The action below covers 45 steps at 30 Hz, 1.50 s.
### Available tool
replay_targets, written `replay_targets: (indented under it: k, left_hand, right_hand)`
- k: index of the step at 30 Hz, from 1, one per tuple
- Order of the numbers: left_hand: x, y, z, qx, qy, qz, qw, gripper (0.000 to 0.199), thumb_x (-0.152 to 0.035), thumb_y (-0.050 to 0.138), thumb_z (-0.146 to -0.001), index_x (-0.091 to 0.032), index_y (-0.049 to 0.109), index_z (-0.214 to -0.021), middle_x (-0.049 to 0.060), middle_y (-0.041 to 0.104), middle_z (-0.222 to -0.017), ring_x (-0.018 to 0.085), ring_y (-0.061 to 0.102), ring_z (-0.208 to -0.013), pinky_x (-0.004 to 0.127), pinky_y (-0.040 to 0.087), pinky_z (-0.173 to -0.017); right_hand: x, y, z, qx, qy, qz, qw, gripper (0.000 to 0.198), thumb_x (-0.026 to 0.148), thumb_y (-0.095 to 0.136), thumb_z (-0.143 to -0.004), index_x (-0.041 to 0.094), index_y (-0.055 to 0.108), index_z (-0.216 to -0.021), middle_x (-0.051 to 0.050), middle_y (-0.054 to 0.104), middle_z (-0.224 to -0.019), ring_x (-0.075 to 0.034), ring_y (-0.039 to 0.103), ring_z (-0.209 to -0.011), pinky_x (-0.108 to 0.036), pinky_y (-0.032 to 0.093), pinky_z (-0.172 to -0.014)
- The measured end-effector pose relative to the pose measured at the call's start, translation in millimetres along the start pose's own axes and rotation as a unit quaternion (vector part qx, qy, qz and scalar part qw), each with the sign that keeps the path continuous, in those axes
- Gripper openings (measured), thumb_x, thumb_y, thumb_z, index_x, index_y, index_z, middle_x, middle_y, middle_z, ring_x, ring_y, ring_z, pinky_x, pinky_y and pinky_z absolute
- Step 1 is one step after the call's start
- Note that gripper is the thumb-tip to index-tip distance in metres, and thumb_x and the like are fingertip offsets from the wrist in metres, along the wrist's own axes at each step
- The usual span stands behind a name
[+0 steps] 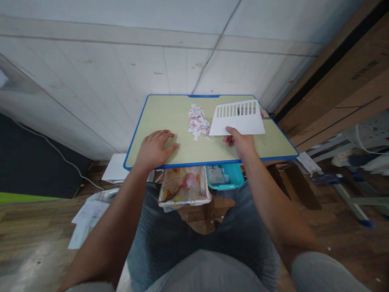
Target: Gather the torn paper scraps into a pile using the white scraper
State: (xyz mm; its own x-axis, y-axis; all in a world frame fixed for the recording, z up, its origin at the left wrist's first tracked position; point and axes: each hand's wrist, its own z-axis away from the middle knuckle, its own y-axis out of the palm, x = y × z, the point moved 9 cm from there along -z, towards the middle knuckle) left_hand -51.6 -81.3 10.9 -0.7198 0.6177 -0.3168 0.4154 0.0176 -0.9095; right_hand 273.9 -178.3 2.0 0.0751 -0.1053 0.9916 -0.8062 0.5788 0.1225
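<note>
My right hand [238, 142] grips the near edge of a white sheet [238, 126], thumb on top and fingers curled beneath. A row of long slots runs along the sheet's far side. It is held tilted above the right half of a small pale-yellow table [170, 111] with a blue rim. Just left of the sheet lies a pile of small torn paper scraps [198, 121], white with pinkish marks. On the table's left front part rests my left hand [156, 148], palm down with fingers apart and nothing in it.
Below the front edge are a box lined with patterned plastic [185, 186] and a turquoise basket [234, 176] containing whitish pieces. Papers [89, 217] lie on the floor at left. Cardboard boxes [337, 89] stand at right; a white wall [121, 73] backs the table.
</note>
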Motion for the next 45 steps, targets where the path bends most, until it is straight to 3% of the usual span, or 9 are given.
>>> replay_targets:
  k: [5,9,17,24,28,34,37,41,45]
  left_hand:
    - [0,3,-5,0.002,-0.026,-0.014,1.0,0.047,-0.05,0.066,-0.112,-0.026,0.079,-0.15,0.01,0.071,-0.17,0.034,0.062,-0.162,0.052,0.043,-0.142]
    - [-3,1,-6,-0.009,-0.037,-0.015,0.999,0.044,-0.046,0.068,-0.111,-0.025,0.081,-0.147,0.01,0.073,-0.167,0.036,0.064,-0.16,0.054,0.047,-0.139]
    - [-2,3,-8,-0.005,-0.017,-0.032,0.999,0.049,-0.047,0.065,-0.113,-0.02,0.08,-0.15,0.014,0.073,-0.166,0.036,0.064,-0.16,0.052,0.045,-0.14]
    - [0,0,-11,0.001,-0.02,-0.034,0.999,0.047,-0.047,0.066,-0.109,-0.022,0.082,-0.147,0.013,0.076,-0.162,0.037,0.066,-0.157,0.054,0.047,-0.138]
    - [12,-1,-36,-0.002,-0.026,-0.047,0.999,0.045,-0.041,0.065,-0.106,-0.018,0.085,-0.139,0.018,0.08,-0.15,0.041,0.07,-0.147,0.056,0.052,-0.133]
    - [35,4,-120,-0.083,-0.064,-0.011,0.994,0.042,-0.029,0.063,-0.103,-0.019,0.08,-0.139,0.018,0.077,-0.147,0.041,0.067,-0.146,0.061,0.05,-0.134]
    - [34,17,-146,-0.076,-0.072,0.013,0.994,0.04,-0.027,0.065,-0.102,-0.021,0.078,-0.139,0.016,0.076,-0.148,0.041,0.065,-0.146,0.063,0.047,-0.136]
    - [33,21,-140,-0.057,-0.073,0.001,0.996,0.04,-0.027,0.068,-0.102,-0.02,0.076,-0.141,0.017,0.073,-0.152,0.04,0.063,-0.149,0.059,0.047,-0.136]
    - [43,15,-123,-0.055,-0.103,-0.013,0.993,0.034,-0.03,0.067,-0.103,-0.023,0.076,-0.135,0.013,0.074,-0.15,0.037,0.063,-0.147,0.054,0.048,-0.135]
  right_hand:
    - [-4,3,-6,0.005,0.017,0.022,1.0,0.022,0.031,0.086,-0.081,0.022,0.066,-0.083,0.0,0.072,-0.057,-0.011,0.056,-0.04,-0.021,0.042,-0.044]
    - [-1,5,-7,0.0,0.012,0.036,0.999,0.012,0.024,0.076,-0.082,0.023,0.064,-0.081,0.002,0.069,-0.053,-0.012,0.055,-0.039,-0.021,0.041,-0.043]
    - [-12,13,-12,0.029,-0.007,0.09,0.995,0.007,0.027,0.074,-0.081,0.022,0.069,-0.082,-0.001,0.074,-0.061,-0.015,0.06,-0.047,-0.025,0.051,-0.05]
    - [-9,16,-7,0.048,-0.022,0.131,0.99,0.01,0.031,0.069,-0.081,0.024,0.067,-0.075,-0.001,0.073,-0.061,-0.016,0.059,-0.051,-0.027,0.053,-0.054]
    - [-4,8,2,0.074,-0.016,0.161,0.984,0.017,0.035,0.069,-0.077,0.024,0.065,-0.065,-0.002,0.07,-0.058,-0.015,0.056,-0.048,-0.029,0.051,-0.054]
    - [2,-32,21,0.072,0.021,0.202,0.977,0.026,0.044,0.076,-0.07,0.025,0.064,-0.058,-0.003,0.065,-0.053,-0.015,0.054,-0.046,-0.031,0.051,-0.049]
    - [1,-45,29,0.056,0.054,0.209,0.975,0.028,0.043,0.081,-0.064,0.026,0.06,-0.054,-0.002,0.061,-0.048,-0.016,0.053,-0.043,-0.032,0.05,-0.045]
    - [1,-49,35,0.051,0.07,0.169,0.982,0.023,0.037,0.085,-0.061,0.026,0.065,-0.062,0.0,0.064,-0.053,-0.018,0.057,-0.043,-0.03,0.049,-0.04]
    - [2,-45,36,0.075,0.059,0.094,0.991,0.022,0.031,0.087,-0.067,0.024,0.067,-0.063,0.002,0.063,-0.051,-0.016,0.053,-0.04,-0.029,0.046,-0.037]
